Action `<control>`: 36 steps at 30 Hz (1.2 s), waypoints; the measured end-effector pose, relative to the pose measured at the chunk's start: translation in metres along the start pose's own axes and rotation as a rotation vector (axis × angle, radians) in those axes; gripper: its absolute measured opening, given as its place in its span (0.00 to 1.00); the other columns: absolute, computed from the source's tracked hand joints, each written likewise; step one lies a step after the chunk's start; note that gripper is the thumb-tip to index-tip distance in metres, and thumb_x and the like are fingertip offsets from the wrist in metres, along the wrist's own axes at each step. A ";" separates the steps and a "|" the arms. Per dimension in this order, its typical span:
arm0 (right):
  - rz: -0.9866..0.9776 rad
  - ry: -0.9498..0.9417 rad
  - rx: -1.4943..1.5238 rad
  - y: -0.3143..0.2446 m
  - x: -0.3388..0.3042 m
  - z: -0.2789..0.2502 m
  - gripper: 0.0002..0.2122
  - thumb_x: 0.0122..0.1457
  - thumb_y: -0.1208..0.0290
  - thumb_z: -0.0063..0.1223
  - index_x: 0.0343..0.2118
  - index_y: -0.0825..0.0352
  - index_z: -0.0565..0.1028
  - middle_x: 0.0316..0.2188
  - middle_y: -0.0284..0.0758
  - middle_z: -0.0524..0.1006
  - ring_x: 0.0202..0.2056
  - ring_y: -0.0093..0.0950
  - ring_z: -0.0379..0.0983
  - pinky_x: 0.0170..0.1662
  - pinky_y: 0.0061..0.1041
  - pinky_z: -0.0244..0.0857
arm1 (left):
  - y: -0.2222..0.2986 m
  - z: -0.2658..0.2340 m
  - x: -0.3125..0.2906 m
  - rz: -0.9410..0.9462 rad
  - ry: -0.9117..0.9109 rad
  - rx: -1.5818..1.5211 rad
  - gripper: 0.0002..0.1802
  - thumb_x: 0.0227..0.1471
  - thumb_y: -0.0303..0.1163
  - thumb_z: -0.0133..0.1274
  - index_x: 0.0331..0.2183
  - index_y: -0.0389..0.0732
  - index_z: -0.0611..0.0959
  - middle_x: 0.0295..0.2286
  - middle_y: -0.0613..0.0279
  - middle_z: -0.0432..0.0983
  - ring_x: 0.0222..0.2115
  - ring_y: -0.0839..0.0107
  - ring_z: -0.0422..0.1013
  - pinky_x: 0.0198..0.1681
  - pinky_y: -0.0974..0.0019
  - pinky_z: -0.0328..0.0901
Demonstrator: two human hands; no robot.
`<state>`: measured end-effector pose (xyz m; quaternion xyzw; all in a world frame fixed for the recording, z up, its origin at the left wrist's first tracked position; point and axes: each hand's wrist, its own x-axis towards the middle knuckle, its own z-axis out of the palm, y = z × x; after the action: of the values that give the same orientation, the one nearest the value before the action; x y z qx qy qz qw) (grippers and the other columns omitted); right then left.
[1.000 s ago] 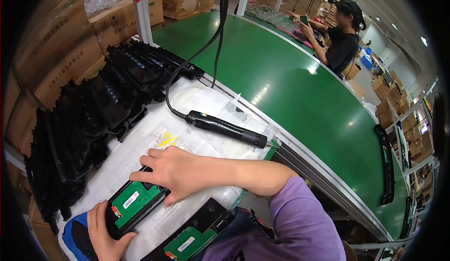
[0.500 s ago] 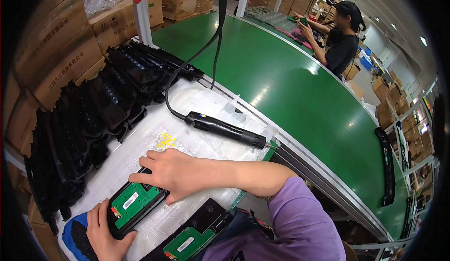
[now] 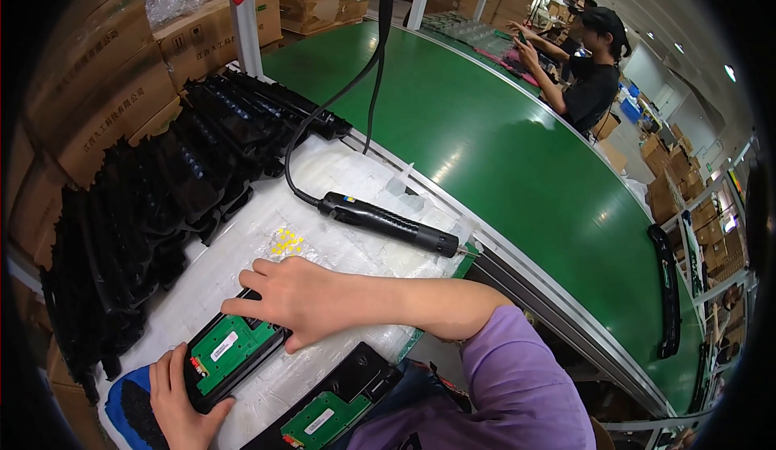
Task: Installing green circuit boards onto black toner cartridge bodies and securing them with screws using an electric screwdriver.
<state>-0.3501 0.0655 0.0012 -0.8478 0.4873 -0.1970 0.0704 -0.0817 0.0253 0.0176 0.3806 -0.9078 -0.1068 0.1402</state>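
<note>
A long black plastic housing with a green circuit board [image 3: 229,347] in it lies on the white-covered bench. My left hand [image 3: 184,405] grips its near left end, with the thumb on one side and the fingers on the other. Over the far right end is my right hand [image 3: 293,298], its fingers closed round the housing and hiding that end. Nearest to me, a second black housing with a green board [image 3: 327,411] lies partly cut off by the lower edge. A black electric screwdriver [image 3: 392,225] rests beyond my right forearm, touched by neither hand.
Many black plastic housings [image 3: 153,183] are piled along the left, before stacked cardboard boxes [image 3: 101,102]. Small yellow pieces [image 3: 286,242] lie on the bench. Beyond runs a green conveyor [image 3: 485,143] carrying a black part [image 3: 666,292]. A person [image 3: 594,78] stands across it.
My hands and the housing stay in place. The black part on the conveyor has shifted very slightly toward the near side. Across the conveyor, the person's hands have moved a little.
</note>
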 end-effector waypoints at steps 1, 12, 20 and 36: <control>0.000 0.000 0.000 0.000 0.000 0.000 0.41 0.26 0.63 0.71 0.50 0.59 0.63 0.36 0.39 0.68 0.38 0.37 0.67 0.34 0.31 0.67 | 0.000 0.000 0.000 0.000 0.000 0.000 0.50 0.11 0.31 0.64 0.47 0.37 0.69 0.41 0.50 0.66 0.42 0.50 0.63 0.46 0.56 0.60; -0.009 0.012 -0.011 -0.001 0.000 0.000 0.40 0.26 0.64 0.71 0.49 0.59 0.65 0.35 0.38 0.68 0.38 0.36 0.67 0.31 0.30 0.67 | -0.001 0.002 -0.002 -0.006 0.004 -0.035 0.50 0.12 0.29 0.64 0.48 0.36 0.68 0.41 0.49 0.66 0.43 0.50 0.63 0.47 0.57 0.59; 0.003 -0.001 -0.009 0.000 -0.002 0.002 0.39 0.26 0.64 0.71 0.49 0.60 0.65 0.36 0.39 0.68 0.38 0.36 0.66 0.32 0.29 0.67 | 0.004 -0.012 0.004 0.070 -0.070 0.000 0.42 0.29 0.34 0.65 0.50 0.40 0.68 0.42 0.46 0.67 0.44 0.47 0.62 0.49 0.53 0.57; 0.007 0.005 -0.028 -0.001 -0.001 0.002 0.38 0.27 0.64 0.70 0.48 0.60 0.66 0.36 0.39 0.68 0.38 0.36 0.66 0.32 0.30 0.67 | 0.004 -0.013 0.005 0.058 -0.076 0.005 0.43 0.29 0.33 0.65 0.50 0.40 0.68 0.41 0.46 0.67 0.44 0.47 0.62 0.48 0.53 0.58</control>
<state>-0.3486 0.0667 -0.0002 -0.8465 0.4931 -0.1922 0.0577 -0.0833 0.0238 0.0318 0.3502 -0.9234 -0.1149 0.1074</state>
